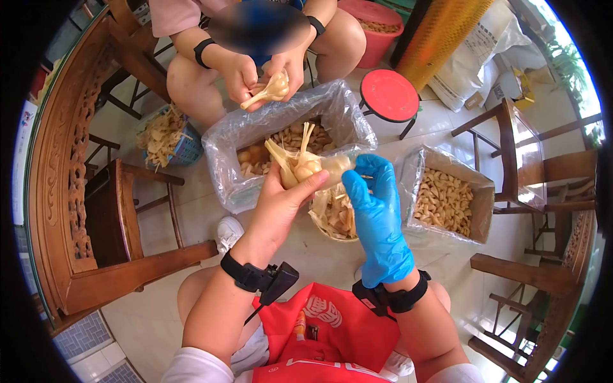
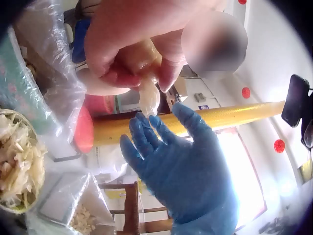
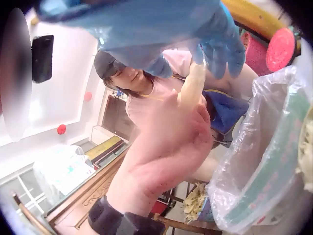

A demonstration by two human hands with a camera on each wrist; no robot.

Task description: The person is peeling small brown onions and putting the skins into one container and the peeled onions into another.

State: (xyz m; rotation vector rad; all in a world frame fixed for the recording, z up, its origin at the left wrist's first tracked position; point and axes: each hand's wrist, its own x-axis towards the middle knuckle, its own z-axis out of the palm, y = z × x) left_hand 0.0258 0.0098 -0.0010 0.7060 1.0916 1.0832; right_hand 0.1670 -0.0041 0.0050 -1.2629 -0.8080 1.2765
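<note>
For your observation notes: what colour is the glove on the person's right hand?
Blue: the glove on the right hand shows best in the head view.

The floor (image 1: 159, 313) is pale tile and carries everything seen. A plastic-lined box (image 1: 287, 143) of peeled cloves stands on it at centre. A second lined box (image 1: 447, 201) of cloves stands to its right, apart from the first. A woven basket (image 1: 332, 217) of husks sits between them, near the first box. A blue basket (image 1: 167, 137) of husks stands to the left. A red stool (image 1: 389, 96), a red tub (image 1: 373, 29), white sacks (image 1: 479, 57) and wooden chairs (image 1: 530, 159) also stand on the tiles.
</note>
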